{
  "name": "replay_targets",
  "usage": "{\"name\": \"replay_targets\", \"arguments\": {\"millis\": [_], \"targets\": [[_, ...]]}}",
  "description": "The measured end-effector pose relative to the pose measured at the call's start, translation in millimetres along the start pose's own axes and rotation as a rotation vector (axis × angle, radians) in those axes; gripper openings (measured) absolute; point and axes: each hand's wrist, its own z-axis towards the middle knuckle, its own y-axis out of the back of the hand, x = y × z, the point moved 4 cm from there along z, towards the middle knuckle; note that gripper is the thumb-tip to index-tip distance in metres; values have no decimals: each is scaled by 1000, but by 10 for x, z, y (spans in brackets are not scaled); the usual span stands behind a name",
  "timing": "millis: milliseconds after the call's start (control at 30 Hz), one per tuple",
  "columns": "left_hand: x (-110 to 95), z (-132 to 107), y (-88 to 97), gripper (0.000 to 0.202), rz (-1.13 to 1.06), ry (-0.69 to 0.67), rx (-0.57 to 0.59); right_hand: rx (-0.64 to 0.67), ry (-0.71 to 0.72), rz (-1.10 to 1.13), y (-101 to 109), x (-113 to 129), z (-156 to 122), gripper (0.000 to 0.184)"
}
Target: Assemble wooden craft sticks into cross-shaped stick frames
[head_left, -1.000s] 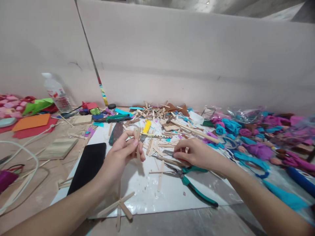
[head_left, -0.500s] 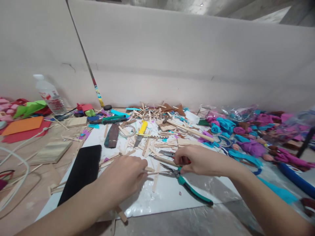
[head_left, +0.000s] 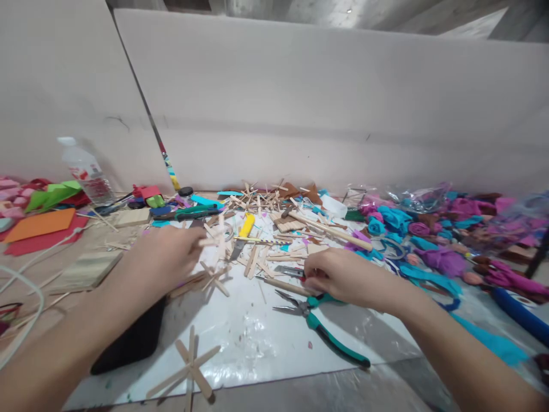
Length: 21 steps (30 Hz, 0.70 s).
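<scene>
My left hand (head_left: pixel 182 254) is closed, pinching one arm of a star of wooden craft sticks (head_left: pixel 221 239) above the white board. A second craft-stick star (head_left: pixel 214 278) lies just below it, and a third one (head_left: pixel 191 366) rests at the board's front edge. My right hand (head_left: pixel 328 272) has its fingers curled over the end of a red craft knife (head_left: pixel 290 270) and a handle of green-and-black pliers (head_left: pixel 303 309). What those fingers grip is hidden. The pliers lie with jaws apart. A wooden-handled tool (head_left: pixel 285 284) points out from under that hand.
Loose craft sticks (head_left: pixel 259 200) are heaped at the back, beside a yellow-handled knife (head_left: pixel 246 226). A black phone (head_left: pixel 132 340) lies under my left forearm. Blue and pink crepe pieces (head_left: pixel 429 229) cover the right. A plastic bottle (head_left: pixel 88 169) stands at the back left.
My left hand has moved up and left, away from the pliers' jaws, with the craft-stick star in it. The front star is uncovered. My right hand has barely moved.
</scene>
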Motion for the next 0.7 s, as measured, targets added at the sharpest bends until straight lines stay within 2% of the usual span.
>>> {"name": "replay_targets", "arguments": {"millis": [100, 200, 300, 400, 533, 700], "targets": [[102, 28, 32, 39, 12, 38, -19, -86, -25, -23, -114, 44, 137, 17], [-70, -28, -81, 28, -80, -21, 43, -146, -47, -27, -316, 105, 293, 18], [-274, -78, -231, 32, -206, -86, 94, -189, -83, -16, -508, 134, 422, 25], [-336, -82, -361, 32, -329, -117, 132, -182, -100, 28, -612, 122, 498, 28], [-299, -56, -457, 35, -478, -111, 161, -138, -143, 131, -591, 77, 504, 31], [-302, -43, -446, 37, -639, -52, 153, -124, -213, 279, -399, 64, 399, 24]]}}
